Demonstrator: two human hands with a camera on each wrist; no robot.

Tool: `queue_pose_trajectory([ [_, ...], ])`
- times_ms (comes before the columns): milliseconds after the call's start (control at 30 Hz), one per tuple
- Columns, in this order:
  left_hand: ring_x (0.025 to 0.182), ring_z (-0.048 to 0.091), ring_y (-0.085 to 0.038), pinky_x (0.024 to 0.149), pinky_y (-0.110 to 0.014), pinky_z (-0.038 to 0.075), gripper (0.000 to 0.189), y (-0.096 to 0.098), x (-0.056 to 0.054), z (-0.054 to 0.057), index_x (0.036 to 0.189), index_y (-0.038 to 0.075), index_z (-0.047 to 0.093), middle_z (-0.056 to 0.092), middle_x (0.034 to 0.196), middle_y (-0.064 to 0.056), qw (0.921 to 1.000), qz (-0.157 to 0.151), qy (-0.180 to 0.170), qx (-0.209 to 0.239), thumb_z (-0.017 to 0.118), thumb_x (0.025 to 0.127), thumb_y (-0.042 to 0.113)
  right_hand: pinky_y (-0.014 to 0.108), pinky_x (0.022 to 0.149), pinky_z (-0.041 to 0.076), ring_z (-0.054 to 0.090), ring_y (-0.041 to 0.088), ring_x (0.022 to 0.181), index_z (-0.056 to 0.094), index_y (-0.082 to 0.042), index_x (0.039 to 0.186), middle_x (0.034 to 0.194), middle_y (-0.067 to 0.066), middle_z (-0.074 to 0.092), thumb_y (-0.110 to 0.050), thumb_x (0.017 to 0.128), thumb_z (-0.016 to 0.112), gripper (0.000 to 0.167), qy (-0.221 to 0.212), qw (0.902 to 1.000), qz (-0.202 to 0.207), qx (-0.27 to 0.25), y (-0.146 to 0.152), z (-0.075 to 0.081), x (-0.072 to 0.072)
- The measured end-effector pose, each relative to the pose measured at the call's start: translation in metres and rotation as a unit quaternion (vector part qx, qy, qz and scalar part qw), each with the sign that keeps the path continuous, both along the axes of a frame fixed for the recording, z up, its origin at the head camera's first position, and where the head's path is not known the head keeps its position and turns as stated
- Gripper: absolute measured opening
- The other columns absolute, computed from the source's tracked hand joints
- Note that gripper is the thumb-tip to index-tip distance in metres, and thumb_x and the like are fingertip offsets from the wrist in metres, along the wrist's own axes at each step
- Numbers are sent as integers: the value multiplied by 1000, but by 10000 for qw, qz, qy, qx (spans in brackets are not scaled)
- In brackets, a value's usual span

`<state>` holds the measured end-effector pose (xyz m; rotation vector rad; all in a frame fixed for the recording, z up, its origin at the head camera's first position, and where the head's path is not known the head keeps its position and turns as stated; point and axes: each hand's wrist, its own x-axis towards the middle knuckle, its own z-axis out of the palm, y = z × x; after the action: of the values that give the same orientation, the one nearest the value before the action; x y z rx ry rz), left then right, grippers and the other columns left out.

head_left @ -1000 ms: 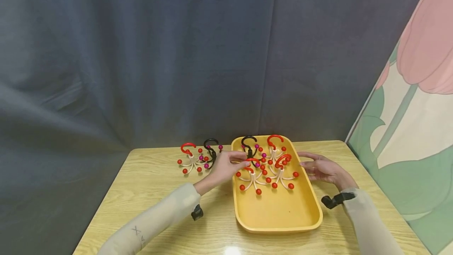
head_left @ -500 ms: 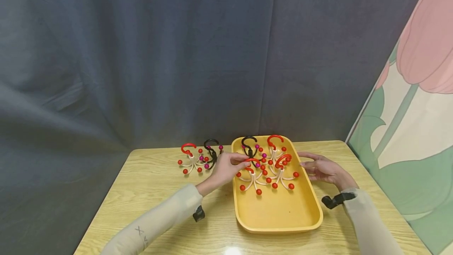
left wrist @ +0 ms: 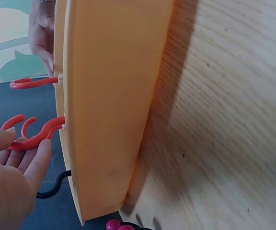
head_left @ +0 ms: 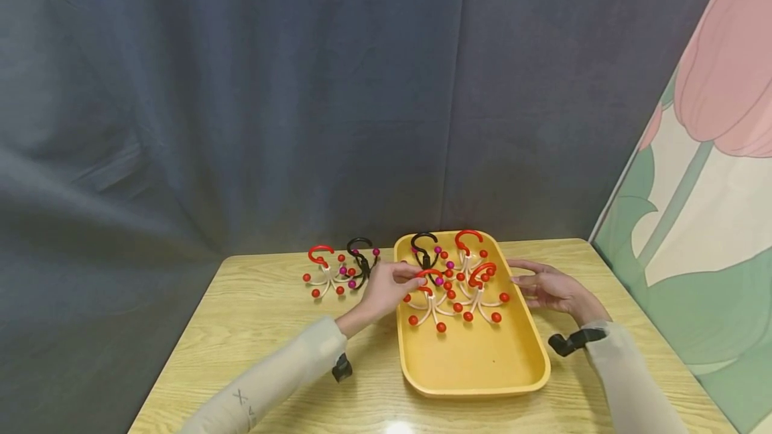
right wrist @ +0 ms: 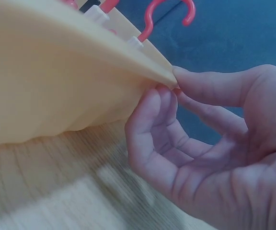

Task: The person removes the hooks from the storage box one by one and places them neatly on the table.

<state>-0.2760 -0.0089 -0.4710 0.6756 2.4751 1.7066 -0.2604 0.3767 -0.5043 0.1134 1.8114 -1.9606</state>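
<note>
Red-hooked hanger [head_left: 431,299], white-legged with red ball tips, is inside the yellow tray [head_left: 476,362], by its left edge; whether its legs touch the tray's floor, I cannot tell. The left hand [head_left: 386,286] pinches its hook between thumb and curled fingers. The right hand [head_left: 550,289] pinches the tray's right rim, thumb above, fingers bent beneath. A second red-hooked hanger [head_left: 479,297] sits just beside the held one, toward that rim. In the tray's far left corner is a black hanger [head_left: 426,262]; in its far right corner, a third red-hooked hanger [head_left: 467,260]. Near the bench's [head_left: 229,327] far edge, left of the tray, are another black hanger [head_left: 364,264] and a fourth red-hooked hanger [head_left: 328,274].
</note>
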Motion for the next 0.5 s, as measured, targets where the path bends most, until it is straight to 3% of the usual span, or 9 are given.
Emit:
queue_pose_trajectory([
  [300, 94, 80, -33, 79, -39, 66, 23, -2, -1, -6, 112, 6, 82, 82, 105, -12, 9991, 82, -97, 402, 80, 95, 21, 43, 91, 65, 76, 18, 105, 54, -20, 152, 121, -2, 76, -13, 105, 63, 49, -34, 9999, -90, 33, -1, 2, 2],
  [500, 99, 79, -37, 86, -46, 65, 24, -5, -2, 1, 113, 9, 82, 82, 108, -12, 9972, 194, -342, 639, 80, 95, 25, 43, 92, 65, 76, 18, 105, 49, -17, 156, 121, -2, 76, -13, 105, 64, 53, -90, 9999, -129, 36, -1, 2, 2],
])
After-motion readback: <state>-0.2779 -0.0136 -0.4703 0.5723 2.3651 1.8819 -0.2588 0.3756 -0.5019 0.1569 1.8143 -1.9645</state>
